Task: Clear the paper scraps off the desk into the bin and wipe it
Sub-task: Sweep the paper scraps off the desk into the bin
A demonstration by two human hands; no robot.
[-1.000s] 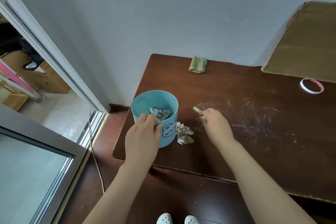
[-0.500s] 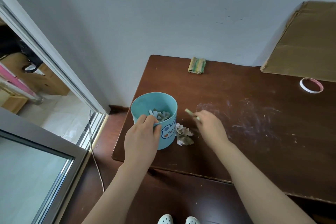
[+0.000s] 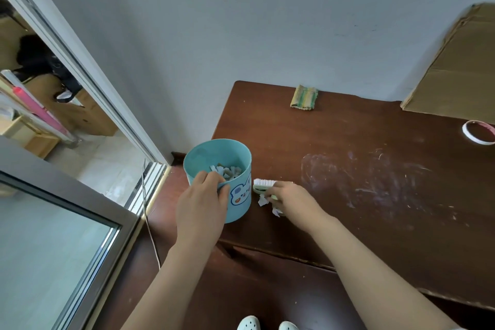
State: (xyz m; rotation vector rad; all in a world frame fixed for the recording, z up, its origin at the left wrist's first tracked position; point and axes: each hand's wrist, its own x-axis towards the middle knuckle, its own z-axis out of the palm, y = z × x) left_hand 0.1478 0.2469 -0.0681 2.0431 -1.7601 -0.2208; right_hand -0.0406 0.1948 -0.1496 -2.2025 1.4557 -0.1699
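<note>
The dark brown wooden tabletop (image 3: 334, 142) is scuffed, with whitish smears and fine scratches (image 3: 361, 177) across its middle. A light blue bin (image 3: 239, 209) with a bear print stands at the left edge, near the front-left corner. Just beside it, toward the middle, lie a few white paper scraps (image 3: 262, 200), with a green brush (image 3: 263, 183) with white bristles over them. A folded yellow-green cloth (image 3: 304, 98) lies at the far edge, near the far-left corner. A tape roll (image 3: 465, 134) lies flat toward the right. Behind it, a sheet of cardboard (image 3: 455, 75) stands on the far edge.
</note>
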